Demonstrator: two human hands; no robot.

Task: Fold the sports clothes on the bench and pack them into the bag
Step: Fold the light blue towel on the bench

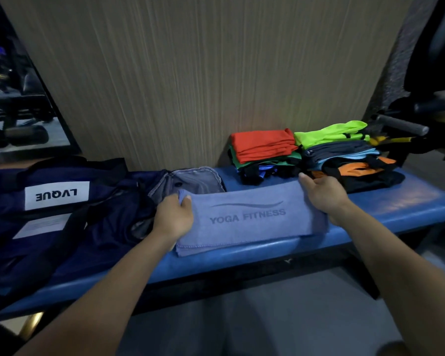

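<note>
Centrally, a folded blue-grey towel [249,219] printed "YOGA FITNESS" is laid flat on a long blue padded bench [385,209], its long side running left to right. The towel's left end is gripped by the left hand [174,218], thumb on top and fingers curled around the edge, so a fold of fabric is pinched there. The right hand [324,194] is laid on the towel's far right corner with fingers spread and fairly straight; whether the thumb is tucked under the cloth cannot be told.

Left of the towel, a dark navy fabric bag [49,214] is spread across the bench, a white label reading "LVQUE" shown upside down on it. A grey folded garment [193,182] is seen at the bag's right end, just beyond the left hand; whether it sits inside the opening cannot be told.

On the far right of the bench, two stacks of folded sports clothes are set side by side against a wood-grain wall panel [190,73]: one topped by a red-orange shirt [263,145], the other by a neon green shirt [329,136], with grey, light blue, orange and black pieces beneath. Dark gym equipment is noted at far right.
</note>
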